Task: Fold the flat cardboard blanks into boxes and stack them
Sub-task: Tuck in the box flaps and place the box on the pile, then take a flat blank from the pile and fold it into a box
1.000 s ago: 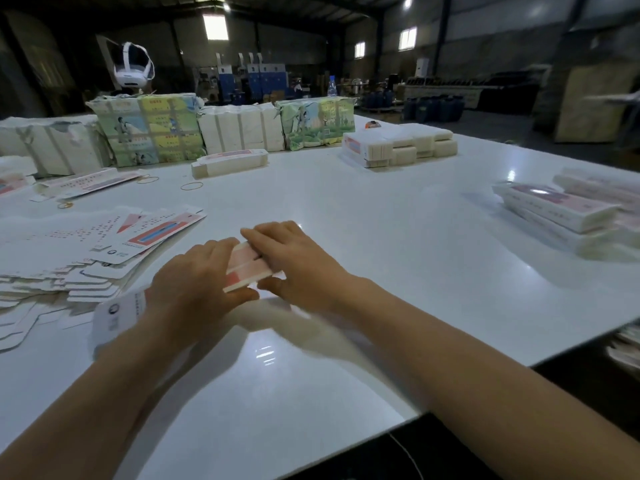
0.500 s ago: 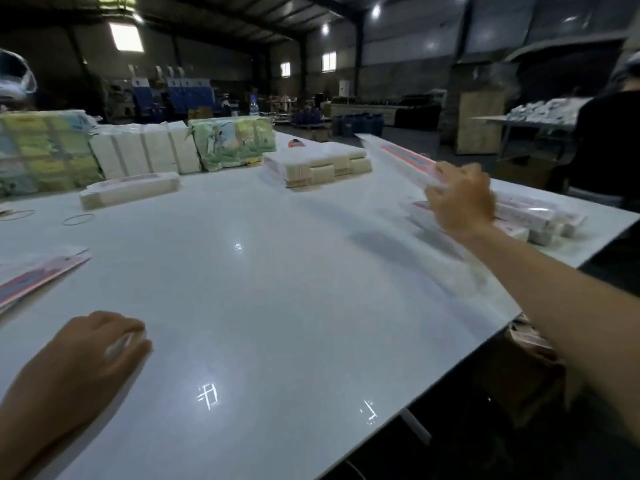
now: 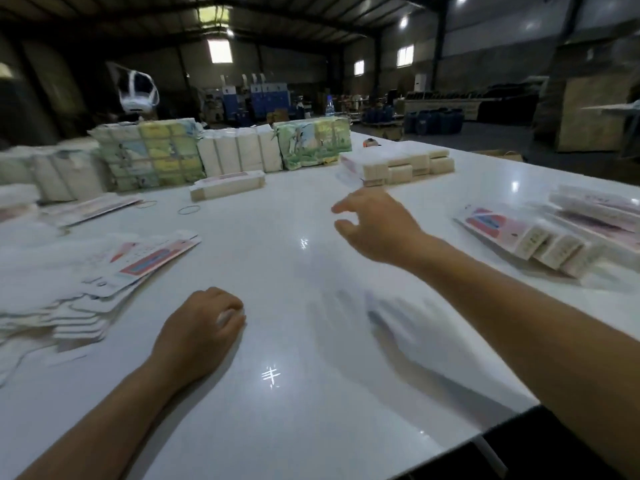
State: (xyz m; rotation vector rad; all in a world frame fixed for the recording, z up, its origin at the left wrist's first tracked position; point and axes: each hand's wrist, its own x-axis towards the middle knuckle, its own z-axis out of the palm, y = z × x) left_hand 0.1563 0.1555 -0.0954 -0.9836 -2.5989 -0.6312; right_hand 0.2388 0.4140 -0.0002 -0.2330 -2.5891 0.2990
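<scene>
A heap of flat white cardboard blanks (image 3: 104, 271) with pink and red print lies on the white table (image 3: 311, 393) at the left. Folded boxes (image 3: 540, 237) are stacked at the right edge. My left hand (image 3: 204, 323) rests on the table near me, fingers curled under, holding nothing, just right of the blanks. My right hand (image 3: 374, 226) hovers over the middle of the table, empty, fingers loosely spread, well left of the folded boxes.
Bundled packs (image 3: 152, 154) and white bundles (image 3: 239, 150) line the far side. A single folded box (image 3: 227, 185) and a block of boxes (image 3: 398, 164) lie beyond the hands. Rubber bands (image 3: 188, 209) lie near the far left. The table's near right corner (image 3: 478, 441) drops off.
My right hand let go of the folded box at the right stack and swung back left over the table, empty. The view turned left, bringing the blanks back in.
</scene>
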